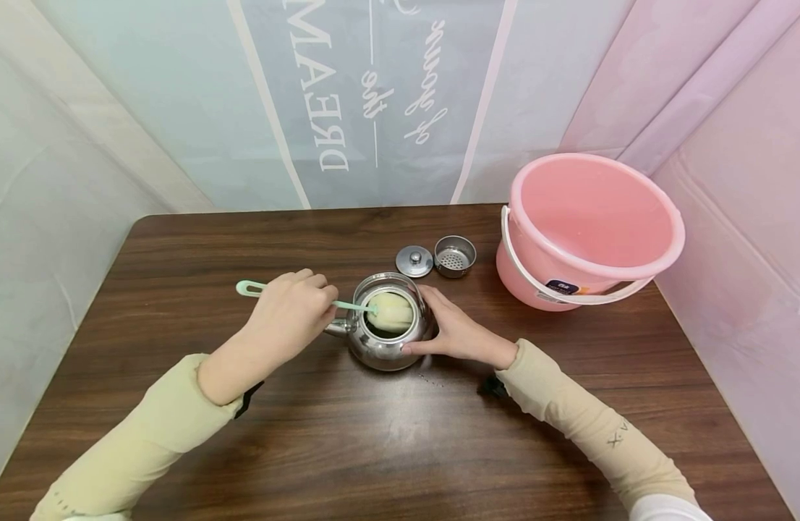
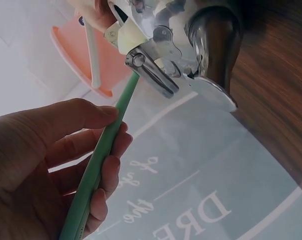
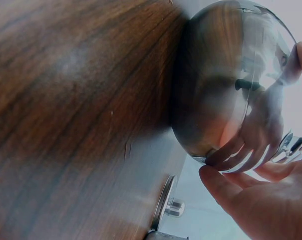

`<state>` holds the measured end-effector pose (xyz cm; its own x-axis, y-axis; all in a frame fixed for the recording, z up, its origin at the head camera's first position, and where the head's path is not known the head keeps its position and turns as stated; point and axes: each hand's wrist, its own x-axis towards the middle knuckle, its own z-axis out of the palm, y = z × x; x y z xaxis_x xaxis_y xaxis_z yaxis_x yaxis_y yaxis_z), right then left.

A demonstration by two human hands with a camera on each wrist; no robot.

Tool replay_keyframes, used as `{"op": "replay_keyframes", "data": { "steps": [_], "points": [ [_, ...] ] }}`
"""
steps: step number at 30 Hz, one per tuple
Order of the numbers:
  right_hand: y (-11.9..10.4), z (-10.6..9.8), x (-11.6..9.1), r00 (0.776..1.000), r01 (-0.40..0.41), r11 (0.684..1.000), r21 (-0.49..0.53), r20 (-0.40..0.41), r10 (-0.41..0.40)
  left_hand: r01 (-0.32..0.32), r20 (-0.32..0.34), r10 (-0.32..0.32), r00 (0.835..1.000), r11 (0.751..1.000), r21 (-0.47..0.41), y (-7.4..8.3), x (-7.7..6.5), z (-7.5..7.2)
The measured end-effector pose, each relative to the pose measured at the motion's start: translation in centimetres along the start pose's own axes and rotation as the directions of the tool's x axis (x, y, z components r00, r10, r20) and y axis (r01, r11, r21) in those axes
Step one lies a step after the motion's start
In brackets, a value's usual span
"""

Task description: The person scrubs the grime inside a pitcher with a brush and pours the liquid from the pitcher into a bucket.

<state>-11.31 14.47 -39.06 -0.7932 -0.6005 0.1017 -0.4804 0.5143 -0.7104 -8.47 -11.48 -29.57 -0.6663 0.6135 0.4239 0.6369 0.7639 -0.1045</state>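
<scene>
My left hand [image 1: 286, 311] grips the green handle of a sponge brush [image 2: 98, 162], thumb laid along it and fingers curled around. The brush's pale yellow sponge head [image 1: 393, 313] sits in the round mouth of a shiny steel teapot [image 1: 383, 356]. The teapot stands upright on the table, lid off, its spout [image 1: 337, 328] pointing left. My right hand [image 1: 461, 333] holds the teapot's right side, thumb at the front and fingers around the back. In the right wrist view, fingertips press the teapot's polished side [image 3: 216, 90].
Behind the teapot lie its steel lid [image 1: 414, 262] with a knob and a small perforated steel strainer [image 1: 455, 257]. A pink bucket [image 1: 537, 271] with a white handle stands at the back right. Small droplets dot the brown wooden table [image 1: 400, 441] near the teapot.
</scene>
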Motion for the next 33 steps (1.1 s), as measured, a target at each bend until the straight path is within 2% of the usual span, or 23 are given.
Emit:
{"op": "replay_keyframes", "data": {
  "steps": [13, 33],
  "points": [
    [0.07, 0.03, -0.01, 1.000, -0.004, 1.000, 0.000, 0.000, 0.004, -0.019, -0.015, 0.019, 1.000, 1.000, 0.000, 0.54, 0.65, 0.61],
    [-0.12, -0.09, -0.01, 1.000, -0.009, 1.000, 0.013, 0.002, 0.009, -0.058, -0.030, 0.057, 0.998, 0.998, -0.019, 0.96, 0.51, 0.96]
  ]
}}
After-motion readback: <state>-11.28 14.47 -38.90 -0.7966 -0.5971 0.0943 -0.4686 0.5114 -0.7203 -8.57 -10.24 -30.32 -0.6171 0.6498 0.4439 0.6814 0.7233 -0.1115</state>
